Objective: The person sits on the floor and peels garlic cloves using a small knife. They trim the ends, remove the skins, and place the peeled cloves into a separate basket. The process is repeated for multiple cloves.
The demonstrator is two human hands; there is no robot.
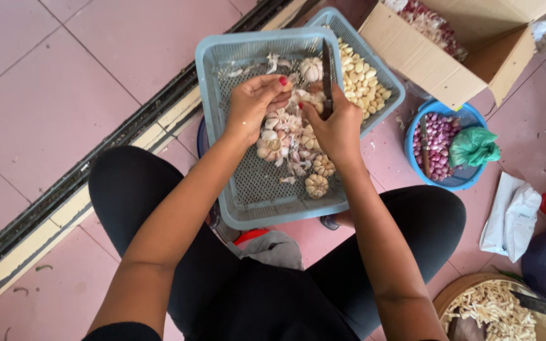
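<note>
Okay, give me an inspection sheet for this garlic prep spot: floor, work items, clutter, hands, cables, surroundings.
Surface: pink tiled floor, metal door track running diagonally.
Work items: blue tray of garlic bulbs and skins; second tray behind with peeled cloves.
Clutter: white bag, green bag in a blue basket of shallots.
Hands: left hand in the garlic pile; right hand grips a knife, blade up.
Cables: nothing seen.
Surroundings: cardboard box, round board of cut strips.

Open brown cardboard box [456,47] top right, white plastic bag [512,216] on floor, right
</note>
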